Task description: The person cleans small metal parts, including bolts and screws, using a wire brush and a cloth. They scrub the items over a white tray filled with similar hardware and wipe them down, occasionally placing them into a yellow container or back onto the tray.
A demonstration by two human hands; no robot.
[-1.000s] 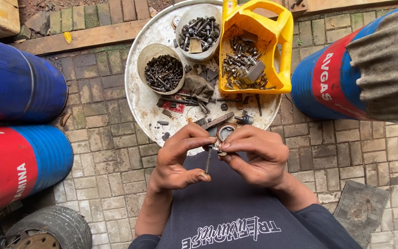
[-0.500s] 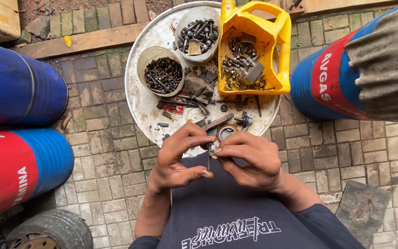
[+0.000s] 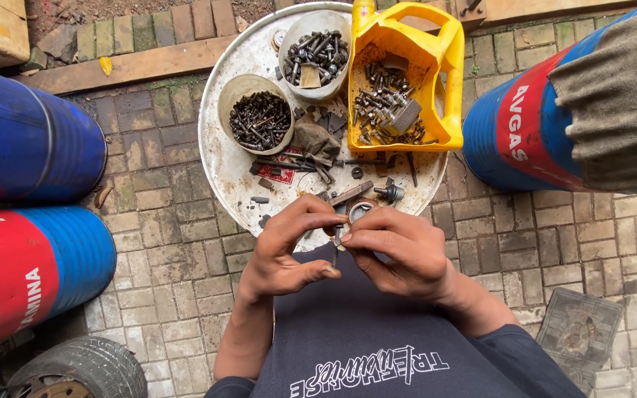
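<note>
The person wears a dark navy top with long sleeves. The sleeves are pushed up high, so both forearms are bare. White letters run across the chest of the top. The left hand [image 3: 287,248] and the right hand [image 3: 399,247] are bare, with no gloves. There are no rings and no watch. The fingers look a bit grubby.

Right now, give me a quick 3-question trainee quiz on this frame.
1. True or false: both hands meet on one small bolt.
2. Which holder is yellow? A) round tub B) cut-open jug C) drum
3. What does the round tray rest on?

Key:
1. True; left hand and right hand pinch it together.
2. B, the cut-open jug.
3. The brick paving.
</note>
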